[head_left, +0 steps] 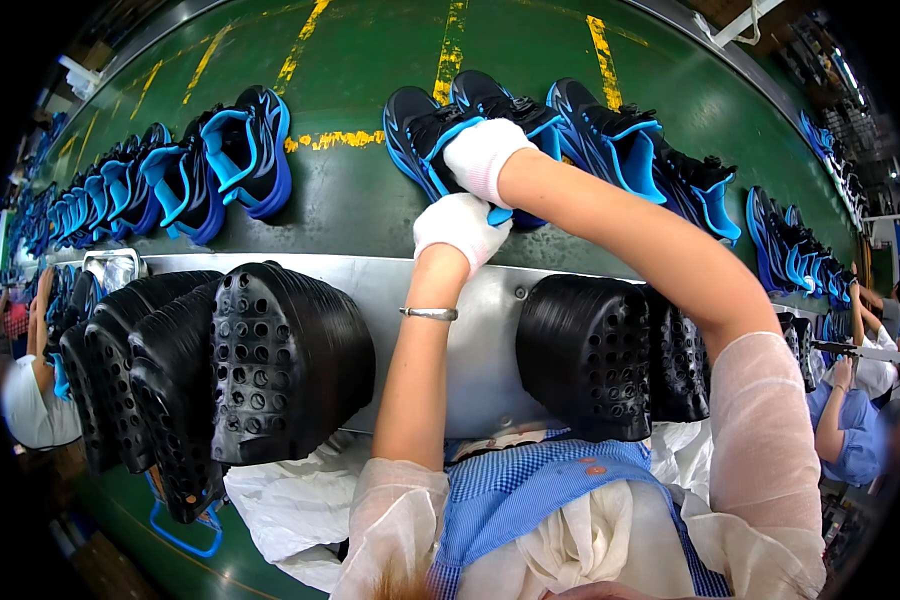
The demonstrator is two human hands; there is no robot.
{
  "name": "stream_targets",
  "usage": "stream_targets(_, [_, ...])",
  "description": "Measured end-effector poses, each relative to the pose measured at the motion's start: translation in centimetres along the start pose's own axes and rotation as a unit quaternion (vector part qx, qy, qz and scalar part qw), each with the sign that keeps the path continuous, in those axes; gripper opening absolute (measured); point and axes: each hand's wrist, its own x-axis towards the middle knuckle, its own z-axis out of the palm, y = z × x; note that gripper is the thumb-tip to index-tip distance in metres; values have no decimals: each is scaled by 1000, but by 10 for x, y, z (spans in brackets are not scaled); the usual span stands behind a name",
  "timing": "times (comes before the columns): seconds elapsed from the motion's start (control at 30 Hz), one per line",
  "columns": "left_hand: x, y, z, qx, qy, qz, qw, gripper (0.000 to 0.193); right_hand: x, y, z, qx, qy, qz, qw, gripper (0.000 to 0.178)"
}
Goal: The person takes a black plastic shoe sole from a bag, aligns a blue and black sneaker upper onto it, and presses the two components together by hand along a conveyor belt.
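A black sneaker (407,112) with blue lining and sole stands on the green belt in front of me, toe pointing away. My left hand (460,228), in a white knit glove, is curled at its heel beside a bit of blue lining. Across from it, my right hand (483,155), gloved too, reaches over the sneaker's opening. The right fingers are hidden, and the gloves cover most of the heel. Directly right of this sneaker is another black-and-blue sneaker (485,95), partly behind my right hand.
More sneakers (245,150) line the green belt (350,55) to the left and right. Stacks of nested black perforated plastic pieces (290,350) stand on the metal ledge (480,330) near me, on both sides. Other people (845,420) work at the far left and right.
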Motion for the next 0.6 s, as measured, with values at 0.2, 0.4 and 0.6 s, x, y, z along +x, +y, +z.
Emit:
stream_targets(0.2, [-5,1,1,-17,43,-14,999,37,10,1,10,83,59,50,994,27])
stream_targets(0.4, [2,-10,10,-19,41,7,999,37,-15,19,-11,155,42,85,983,33])
stream_targets(0.6, [-14,-5,5,-78,56,-4,995,40,-87,55,-19,178,103,16,979,30])
